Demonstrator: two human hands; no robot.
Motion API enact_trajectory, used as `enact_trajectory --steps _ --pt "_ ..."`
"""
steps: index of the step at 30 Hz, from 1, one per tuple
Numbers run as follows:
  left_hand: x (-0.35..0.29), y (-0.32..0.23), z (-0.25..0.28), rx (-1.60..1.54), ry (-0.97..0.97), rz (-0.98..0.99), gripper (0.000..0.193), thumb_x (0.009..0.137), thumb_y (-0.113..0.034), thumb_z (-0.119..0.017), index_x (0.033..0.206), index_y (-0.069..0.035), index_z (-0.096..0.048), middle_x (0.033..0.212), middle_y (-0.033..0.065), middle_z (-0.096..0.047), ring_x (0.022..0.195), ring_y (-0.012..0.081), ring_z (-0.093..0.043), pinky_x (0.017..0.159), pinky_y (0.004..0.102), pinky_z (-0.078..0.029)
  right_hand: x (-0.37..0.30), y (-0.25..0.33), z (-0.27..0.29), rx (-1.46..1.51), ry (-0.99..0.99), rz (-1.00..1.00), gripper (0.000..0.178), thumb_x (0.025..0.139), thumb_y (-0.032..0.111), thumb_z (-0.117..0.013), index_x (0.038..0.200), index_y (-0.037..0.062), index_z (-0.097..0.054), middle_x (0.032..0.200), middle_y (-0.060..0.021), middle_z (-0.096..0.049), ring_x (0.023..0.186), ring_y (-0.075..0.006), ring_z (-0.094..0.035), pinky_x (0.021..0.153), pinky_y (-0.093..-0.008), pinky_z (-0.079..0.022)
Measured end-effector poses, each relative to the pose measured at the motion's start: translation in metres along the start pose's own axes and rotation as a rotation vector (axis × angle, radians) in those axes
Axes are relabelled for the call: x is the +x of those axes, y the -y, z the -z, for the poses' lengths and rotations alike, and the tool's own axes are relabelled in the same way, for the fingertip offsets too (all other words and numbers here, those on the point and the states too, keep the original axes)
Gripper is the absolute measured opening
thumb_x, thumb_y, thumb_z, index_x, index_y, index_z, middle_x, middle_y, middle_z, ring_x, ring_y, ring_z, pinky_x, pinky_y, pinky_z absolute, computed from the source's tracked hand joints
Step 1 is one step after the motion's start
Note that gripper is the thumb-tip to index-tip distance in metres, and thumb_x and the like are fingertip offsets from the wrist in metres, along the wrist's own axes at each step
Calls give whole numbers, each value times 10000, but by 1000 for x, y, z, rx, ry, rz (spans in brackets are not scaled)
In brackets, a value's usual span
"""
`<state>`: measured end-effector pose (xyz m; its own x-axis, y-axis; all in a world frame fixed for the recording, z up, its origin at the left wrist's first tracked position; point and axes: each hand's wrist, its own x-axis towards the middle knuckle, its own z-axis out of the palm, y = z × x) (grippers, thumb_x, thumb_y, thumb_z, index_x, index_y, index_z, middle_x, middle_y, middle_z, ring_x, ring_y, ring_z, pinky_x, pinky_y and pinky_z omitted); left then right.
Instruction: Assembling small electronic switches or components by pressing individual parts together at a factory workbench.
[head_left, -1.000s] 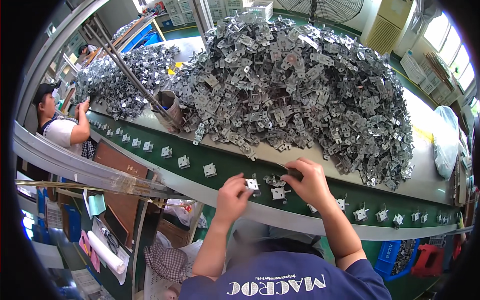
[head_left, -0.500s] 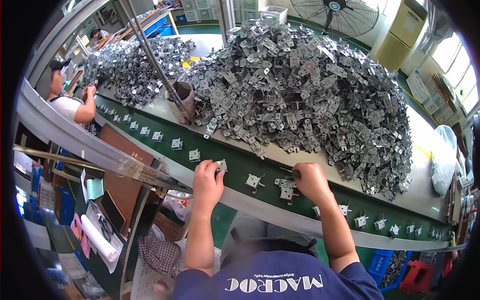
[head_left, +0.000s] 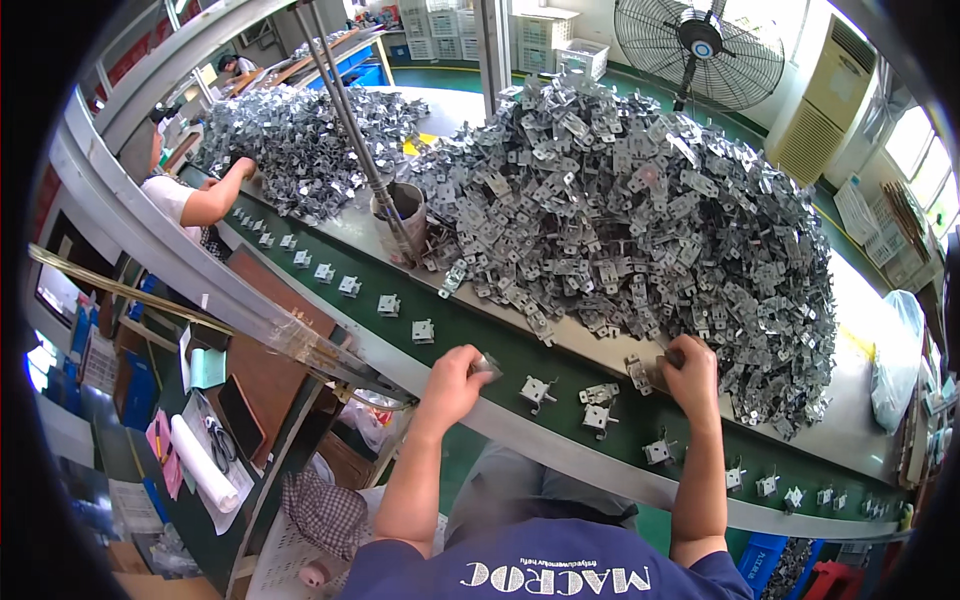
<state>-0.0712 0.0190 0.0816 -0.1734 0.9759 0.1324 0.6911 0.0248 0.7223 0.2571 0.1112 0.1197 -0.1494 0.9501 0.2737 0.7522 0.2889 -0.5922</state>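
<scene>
My left hand [head_left: 455, 392] is over the near side of the green conveyor belt [head_left: 480, 350], fingers pinched on a small metal bracket assembly [head_left: 485, 369], slightly blurred. To its right, a square metal assembly [head_left: 537, 391] with thin prongs sits on the belt. Beyond it, a flat metal bracket [head_left: 600, 393] lies against another assembly [head_left: 597, 418]. My right hand [head_left: 692, 375] is at the foot of the big heap of metal brackets [head_left: 620, 200], fingers closed around something dark and mostly hidden. Just left of those fingers stands a loose bracket [head_left: 637, 373].
More assemblies [head_left: 389, 305] line the belt on both sides. A round container [head_left: 402, 220] with metal rods stands beside the heap. At the far left a co-worker [head_left: 190, 195] reaches to a second heap [head_left: 290, 140]. A clear plastic bag [head_left: 897, 355] hangs at the right.
My left hand has moved right along the belt with the assembly. My right hand has left the belt's middle for the heap's edge. The co-worker's arm now stretches to the heap. The view has shifted.
</scene>
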Motion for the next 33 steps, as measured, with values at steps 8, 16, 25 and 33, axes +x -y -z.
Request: enact_trajectory --steps 8,16,25,33 --pt "-23 -27 -19 -742 168 109 171 854 -180 -633 822 -32 -553 679 -17 -569 605 38 -516 542 195 -402 -5 0 -7 100 264 150 267 664 -2 -676 928 16 -638 886 -130 -545 778 -279 -574 680 -328 -470" --pt "-27 -33 -26 -824 241 140 162 864 -175 -619 830 -29 -558 690 0 -577 616 61 -533 563 214 -428 -4 21 -11 35 366 460 258 668 -88 -572 908 -6 -621 912 -146 -580 820 -318 -594 724 -340 -484" --pt "-28 -27 -43 -1040 349 188 165 904 -198 -563 858 -41 -541 706 21 -584 621 86 -549 560 225 -430 0 17 -26 73 193 189 158 710 -10 -636 866 -24 -614 928 -157 -581 813 -340 -590 709 -365 -486" --pt "-34 -25 -42 -1195 291 169 184 919 -215 -536 850 -46 -509 707 28 -582 608 75 -546 542 210 -430 -7 -6 -20 -62 84 186 297 646 10 -686 928 -33 -605 902 -156 -567 792 -313 -575 694 -355 -466"
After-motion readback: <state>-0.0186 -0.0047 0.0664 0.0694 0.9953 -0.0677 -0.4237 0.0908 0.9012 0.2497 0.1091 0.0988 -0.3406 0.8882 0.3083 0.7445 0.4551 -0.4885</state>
